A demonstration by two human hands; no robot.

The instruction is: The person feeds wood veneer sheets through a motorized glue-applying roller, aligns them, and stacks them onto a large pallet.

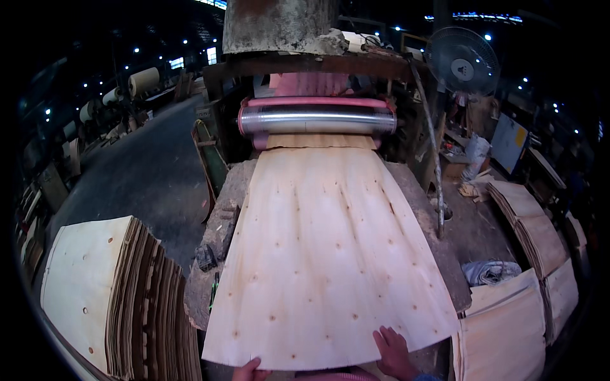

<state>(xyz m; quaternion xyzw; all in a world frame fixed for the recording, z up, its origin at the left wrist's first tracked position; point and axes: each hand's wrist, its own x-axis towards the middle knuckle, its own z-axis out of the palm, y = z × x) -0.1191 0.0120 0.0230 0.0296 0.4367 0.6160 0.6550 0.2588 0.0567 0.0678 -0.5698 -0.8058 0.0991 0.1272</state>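
A large pale wood veneer sheet [324, 254] with small knots and a few dark splits lies across the table in front of me. Its far edge reaches toward a glue-spreading machine's shiny metal roller [318, 119], where another veneer strip [321, 141] shows just under the roller. My left hand [250, 371] grips the sheet's near edge, thumb on top and the other fingers hidden below. Toward the near right corner, my right hand [394, 353] rests on the sheet with its fingers stretched out.
A tall veneer stack [89, 279] stands at left, and more veneer sheets [502, 330] lie at right. The worn table [219, 254] shows beside the sheet. A pole [432, 133] leans by the machine, near a fan [462, 63]. A pink-coated roller [318, 101] sits behind the metal one.
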